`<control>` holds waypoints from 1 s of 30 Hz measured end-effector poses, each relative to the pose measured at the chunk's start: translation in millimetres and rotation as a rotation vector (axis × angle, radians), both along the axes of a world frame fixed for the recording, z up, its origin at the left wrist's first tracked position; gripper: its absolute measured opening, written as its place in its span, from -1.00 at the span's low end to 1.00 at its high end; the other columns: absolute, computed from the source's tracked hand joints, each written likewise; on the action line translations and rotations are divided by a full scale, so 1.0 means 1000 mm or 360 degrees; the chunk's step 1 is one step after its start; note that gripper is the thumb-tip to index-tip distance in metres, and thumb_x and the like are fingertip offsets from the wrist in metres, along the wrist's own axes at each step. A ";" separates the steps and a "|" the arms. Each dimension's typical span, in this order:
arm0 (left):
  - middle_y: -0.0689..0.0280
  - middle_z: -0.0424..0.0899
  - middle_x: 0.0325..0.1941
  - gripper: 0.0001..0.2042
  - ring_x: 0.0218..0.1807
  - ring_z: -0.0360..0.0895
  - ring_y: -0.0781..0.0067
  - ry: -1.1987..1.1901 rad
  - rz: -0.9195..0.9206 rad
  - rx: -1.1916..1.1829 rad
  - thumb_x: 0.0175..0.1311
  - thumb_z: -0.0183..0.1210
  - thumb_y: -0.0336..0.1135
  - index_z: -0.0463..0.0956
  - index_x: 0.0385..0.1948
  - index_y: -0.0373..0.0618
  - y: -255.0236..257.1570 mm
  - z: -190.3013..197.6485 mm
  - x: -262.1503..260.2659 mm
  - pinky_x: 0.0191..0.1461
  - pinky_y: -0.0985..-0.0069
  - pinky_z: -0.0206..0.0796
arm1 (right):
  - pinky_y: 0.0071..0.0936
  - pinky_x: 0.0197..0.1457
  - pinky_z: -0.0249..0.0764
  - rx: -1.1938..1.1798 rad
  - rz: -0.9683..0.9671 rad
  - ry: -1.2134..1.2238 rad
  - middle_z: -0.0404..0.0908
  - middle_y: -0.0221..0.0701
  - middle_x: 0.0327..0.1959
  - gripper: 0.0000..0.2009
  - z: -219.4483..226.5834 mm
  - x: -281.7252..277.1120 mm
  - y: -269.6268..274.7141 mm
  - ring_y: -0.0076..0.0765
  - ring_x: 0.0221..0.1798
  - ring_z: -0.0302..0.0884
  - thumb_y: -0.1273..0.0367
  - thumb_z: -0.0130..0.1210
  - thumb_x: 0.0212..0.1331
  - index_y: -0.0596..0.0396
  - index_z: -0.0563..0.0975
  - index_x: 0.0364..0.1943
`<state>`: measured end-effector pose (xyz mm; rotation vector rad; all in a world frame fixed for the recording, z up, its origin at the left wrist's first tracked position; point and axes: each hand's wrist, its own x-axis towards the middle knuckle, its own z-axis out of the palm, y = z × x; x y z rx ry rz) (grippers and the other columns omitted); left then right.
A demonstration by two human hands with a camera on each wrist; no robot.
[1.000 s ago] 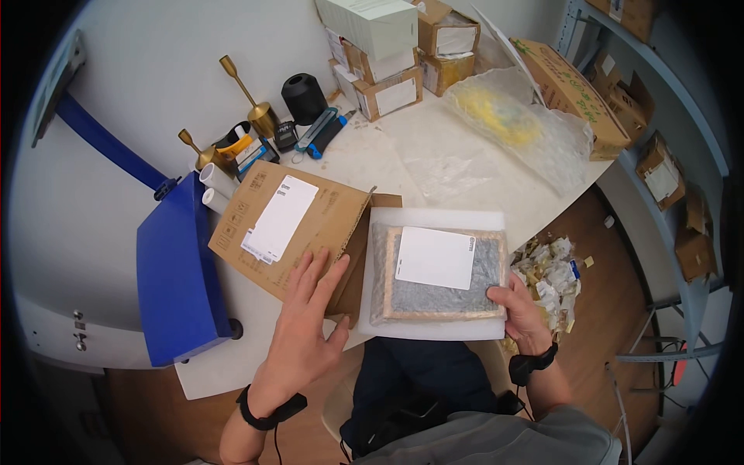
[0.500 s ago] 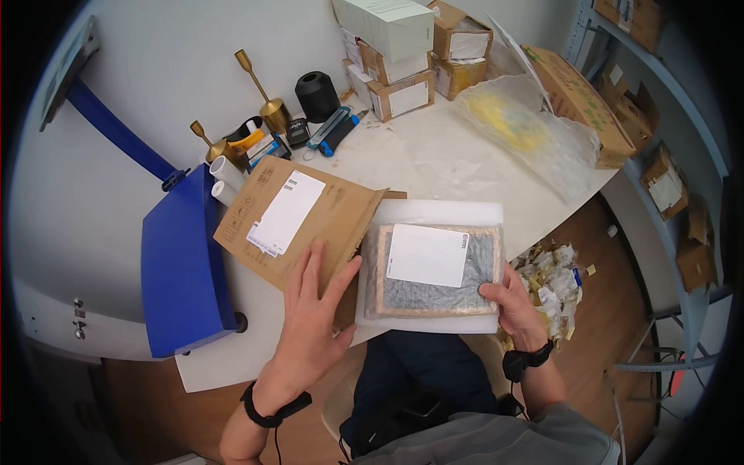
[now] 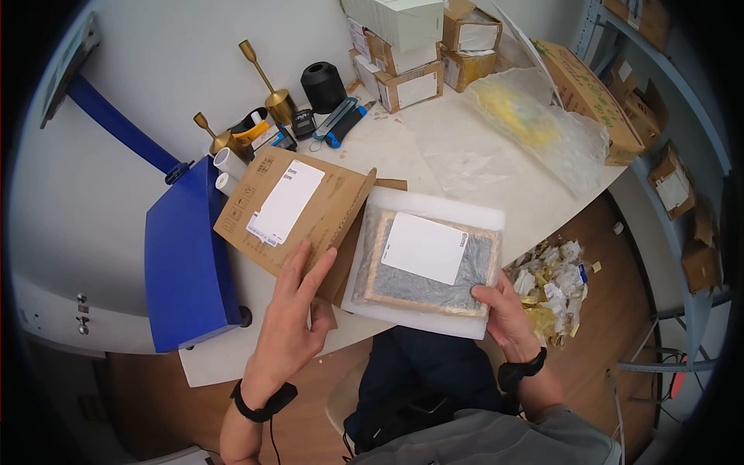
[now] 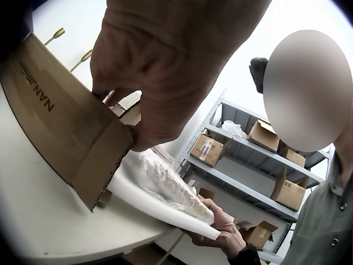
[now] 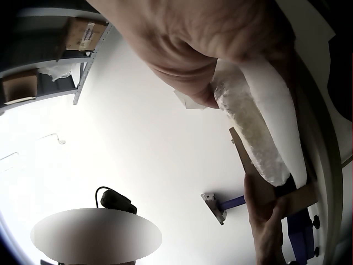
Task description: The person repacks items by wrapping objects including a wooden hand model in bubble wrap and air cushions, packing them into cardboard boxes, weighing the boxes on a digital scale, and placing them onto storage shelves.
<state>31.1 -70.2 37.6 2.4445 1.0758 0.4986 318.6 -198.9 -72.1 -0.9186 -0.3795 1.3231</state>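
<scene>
My left hand (image 3: 291, 329) holds a brown cardboard box (image 3: 240, 209) near its open end, fingers on the labelled top panel and thumb by the edge. In the left wrist view the thumb and fingers straddle that box edge. To the right, my right hand (image 3: 508, 318) grips the near right corner of a flat rectangular package (image 3: 480, 263), thumb on top and the other fingers underneath. The package is wrapped in clear film and bears a white label (image 3: 425, 248). Beneath it lies a white foam sheet (image 3: 380, 200), tilted beside the box's open end.
A blue stand (image 3: 186, 263) is left of the box. Behind are brass candlesticks (image 3: 280, 105), a black cup-like item (image 3: 323, 87) and a utility knife (image 3: 346, 125). Stacked boxes (image 3: 418, 87) and a plastic bag (image 3: 535, 128) sit farther back. Litter (image 3: 562, 291) covers floor at right.
The wrapped package and foam sheet have moved left toward the box and turned slightly clockwise in my right hand. My left hand has shifted a little on the box. The head view has shifted slightly.
</scene>
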 end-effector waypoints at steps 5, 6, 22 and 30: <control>-0.06 0.27 0.53 -0.17 0.56 0.15 -0.23 0.0049 -0.0071 0.0074 -0.02 0.05 -0.75 0.32 0.46 0.02 0.003 0.003 -0.001 0.48 0.12 0.26 | -0.33 0.44 0.40 -0.0050 0.0047 0.0096 0.46 -0.27 0.37 -0.32 0.009 -0.020 -0.003 -0.33 0.39 0.44 0.55 0.19 0.29 0.13 0.18 0.49; -0.05 0.30 0.52 -0.17 0.57 0.15 -0.23 0.0043 -0.0085 0.0080 -0.03 0.04 -0.76 0.32 0.45 0.01 0.003 0.003 -0.001 0.49 0.12 0.26 | -0.33 0.44 0.40 -0.0051 0.0060 0.0132 0.45 -0.28 0.38 -0.31 0.009 -0.024 -0.001 -0.34 0.40 0.43 0.56 0.18 0.30 0.11 0.17 0.50; 0.03 0.52 0.39 -0.28 0.41 0.44 -0.09 -0.0316 0.0143 0.0269 -0.02 0.11 -0.71 0.41 0.37 -0.16 0.009 -0.029 -0.003 0.44 0.17 0.33 | -0.33 0.43 0.41 -0.0060 0.0029 -0.0023 0.40 -0.29 0.39 -0.36 0.020 -0.055 0.010 -0.34 0.39 0.42 0.57 0.11 0.36 0.08 0.13 0.49; -0.03 0.52 0.35 -0.43 0.41 0.43 -0.10 -0.0098 0.0029 0.0531 -0.01 0.11 -0.69 0.58 0.18 -0.24 0.005 -0.034 -0.006 0.37 0.16 0.42 | -0.30 0.42 0.43 -0.0109 0.0103 0.0051 0.40 -0.28 0.38 -0.38 0.040 -0.070 0.027 -0.32 0.39 0.42 0.52 0.10 0.41 0.08 0.10 0.48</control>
